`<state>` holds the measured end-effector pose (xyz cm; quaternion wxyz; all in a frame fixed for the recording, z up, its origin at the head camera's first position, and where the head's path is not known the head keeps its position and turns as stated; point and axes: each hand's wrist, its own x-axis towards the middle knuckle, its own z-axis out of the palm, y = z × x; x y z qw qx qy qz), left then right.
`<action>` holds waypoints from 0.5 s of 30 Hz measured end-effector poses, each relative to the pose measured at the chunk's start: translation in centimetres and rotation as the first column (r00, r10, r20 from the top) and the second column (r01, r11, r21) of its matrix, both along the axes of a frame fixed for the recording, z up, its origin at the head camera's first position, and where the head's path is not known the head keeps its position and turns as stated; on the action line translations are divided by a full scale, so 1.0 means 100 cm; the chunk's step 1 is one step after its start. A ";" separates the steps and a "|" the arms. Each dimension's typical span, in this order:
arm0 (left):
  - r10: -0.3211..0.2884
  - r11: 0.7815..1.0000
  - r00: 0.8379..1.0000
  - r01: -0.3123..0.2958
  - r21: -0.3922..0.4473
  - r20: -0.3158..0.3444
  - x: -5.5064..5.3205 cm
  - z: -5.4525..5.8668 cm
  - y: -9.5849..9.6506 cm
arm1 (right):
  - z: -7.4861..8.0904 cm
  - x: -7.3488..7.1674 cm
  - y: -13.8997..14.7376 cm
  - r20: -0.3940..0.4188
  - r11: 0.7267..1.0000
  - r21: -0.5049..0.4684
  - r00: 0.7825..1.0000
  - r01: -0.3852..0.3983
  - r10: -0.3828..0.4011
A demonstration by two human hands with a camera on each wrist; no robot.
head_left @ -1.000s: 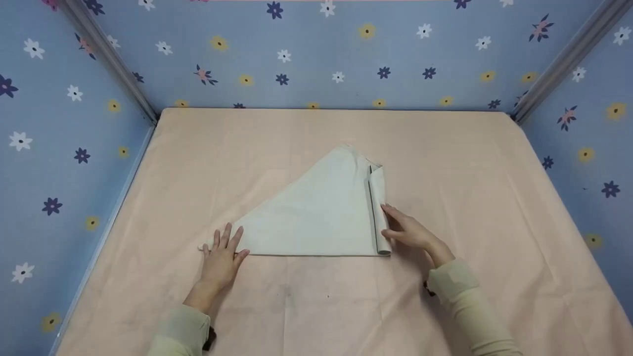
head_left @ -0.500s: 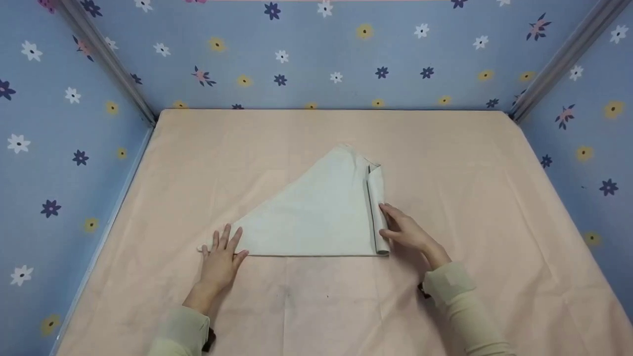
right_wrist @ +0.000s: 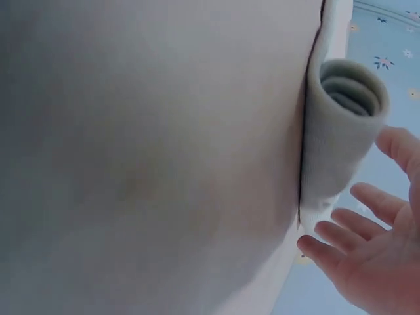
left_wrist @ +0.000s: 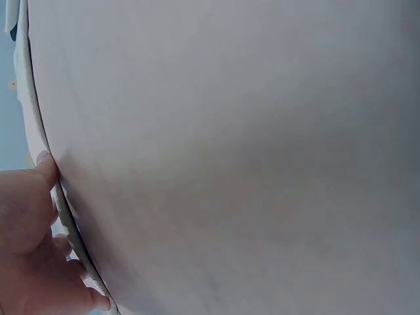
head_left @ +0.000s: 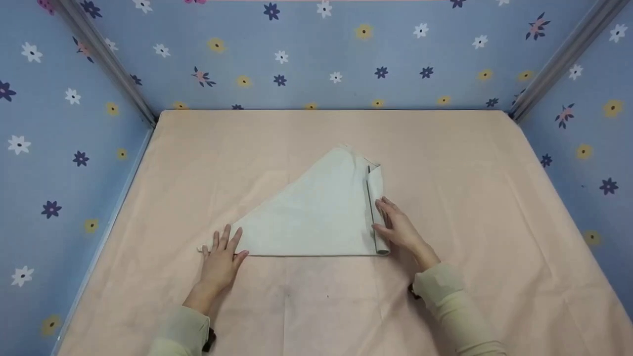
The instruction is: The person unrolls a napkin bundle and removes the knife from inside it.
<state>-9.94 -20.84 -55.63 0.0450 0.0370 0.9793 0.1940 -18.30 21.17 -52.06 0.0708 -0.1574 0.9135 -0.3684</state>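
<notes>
A pale mint cloth, folded into a rough triangle, lies flat with its right side rolled into a narrow tube. My left hand rests on the left corner, fingers spread and straight. In the left wrist view its thumb and fingertips touch the thin edge of the cloth. At the right, my right hand lies over the tube with relaxed, parted fingers. The right wrist view shows the coiled end of the tube, the thumb close beside it; whether every fingertip touches is unclear.
A peach cloth with creases covers the table. Blue flower-patterned panels stand behind it and on both sides, joined at grey corner posts.
My right hand has shifted slightly left and up, its fingertips now further over the rolled tube. My left hand stays on its corner, and the cloth looks nearly unchanged.
</notes>
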 end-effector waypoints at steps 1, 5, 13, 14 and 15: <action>0.000 1.000 1.000 0.000 -0.001 -0.003 0.000 0.000 0.000 | 0.000 -0.001 -0.002 -0.002 1.000 0.000 1.000 0.006 -0.006; 0.002 1.000 1.000 -0.002 -0.005 0.000 0.000 0.000 0.000 | 0.000 -0.002 -0.006 0.008 1.000 0.007 1.000 0.029 -0.029; 0.005 1.000 1.000 -0.005 -0.004 0.007 0.000 0.000 0.000 | -0.001 -0.005 -0.011 0.040 1.000 0.003 0.999 0.030 -0.030; 0.003 1.000 1.000 -0.003 -0.003 0.004 0.000 0.000 -0.001 | -0.001 -0.005 -0.011 0.040 1.000 0.007 0.999 0.027 -0.027; 0.001 1.000 1.000 -0.001 -0.001 0.002 0.001 0.000 -0.001 | -0.001 -0.005 -0.011 0.038 1.000 0.013 0.999 0.020 -0.021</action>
